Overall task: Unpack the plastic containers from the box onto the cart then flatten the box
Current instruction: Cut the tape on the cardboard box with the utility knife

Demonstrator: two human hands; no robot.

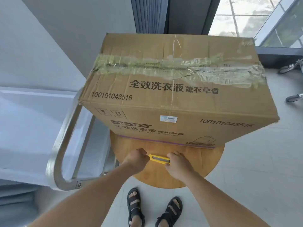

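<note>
Brown cardboard box [147, 46], top face, near flap: black print "全效洗衣液 薰衣草香". Below it, toward the left corner of the box: the number 100101043516.

Box front face, upper left: 2 framed handling symbols [110, 112], a glass and a pair of up arrows. Upper centre: white barcode sticker [168, 119], print too small to read. Upper right: 100101043516 repeated. Lower left: a blurred brand line, then "全效洗衣液 薰衣草香". The small Latin line beneath is illegible.

Single head-worn wide-angle view, steeply downward, close above the box [172, 89] and round table [155, 175].
</note>
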